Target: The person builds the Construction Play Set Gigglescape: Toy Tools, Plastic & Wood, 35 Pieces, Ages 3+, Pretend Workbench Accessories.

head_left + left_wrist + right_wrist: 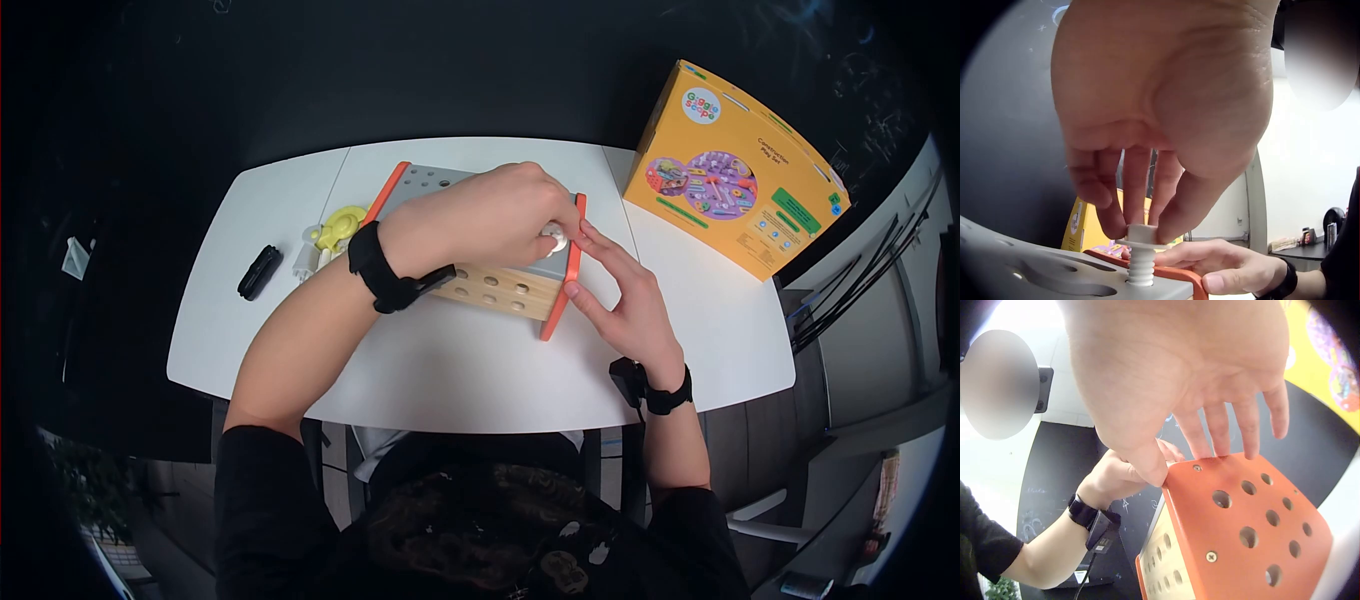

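A toy workbench (495,290) with a grey perforated top, wooden sides and orange end panels stands on the table. My left hand (490,215) reaches over its top and pinches the head of a white plastic screw (1142,265) between thumb and fingertips. The screw stands upright at the grey top, close to the right end, its ridged shaft partly showing. At that end my right hand (632,305) rests on the orange end panel (1254,519). Its fairly straight fingers touch the upper edge, and the thumb presses near the front corner.
Yellow-green toy parts (335,230) lie left of the workbench, partly hidden by the left forearm. Further left is a small black object (261,272). A yellow play set box (735,170) stands at the back right of the white table (430,385).
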The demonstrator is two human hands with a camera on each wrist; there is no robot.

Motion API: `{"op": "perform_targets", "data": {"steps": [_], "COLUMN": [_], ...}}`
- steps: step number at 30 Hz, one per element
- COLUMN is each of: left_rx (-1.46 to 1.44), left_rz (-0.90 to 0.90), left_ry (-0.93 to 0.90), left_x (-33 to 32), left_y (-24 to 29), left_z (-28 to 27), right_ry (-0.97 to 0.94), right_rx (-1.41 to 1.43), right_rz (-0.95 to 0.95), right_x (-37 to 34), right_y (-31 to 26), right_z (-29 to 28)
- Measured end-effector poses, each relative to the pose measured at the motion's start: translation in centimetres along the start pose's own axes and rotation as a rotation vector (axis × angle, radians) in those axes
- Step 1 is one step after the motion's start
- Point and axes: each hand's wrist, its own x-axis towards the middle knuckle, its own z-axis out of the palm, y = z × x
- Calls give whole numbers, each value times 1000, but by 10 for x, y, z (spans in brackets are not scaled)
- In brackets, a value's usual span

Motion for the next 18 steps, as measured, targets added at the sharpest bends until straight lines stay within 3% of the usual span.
{"op": "perform_targets", "data": {"steps": [7,9,10,12,18], "left_rx": [-146,116,114,209,144], "left_rz": [-17,-34,-32,-216,-204], "left_ry": [-69,173,175,12,-45], "left_x": [-1,-1,0,1,0], "left_y": [4,9,13,22,16], "left_z": [-3,4,2,-5,0], "right_ry": [8,14,14,6,8], "right_rx": [39,21,18,19,33], "right_rz": [-4,-25,-24,-14,-14], "right_x": [1,1,0,0,0], "right_y": [0,2,2,0,1], "right_z": [1,2,1,0,1]}}
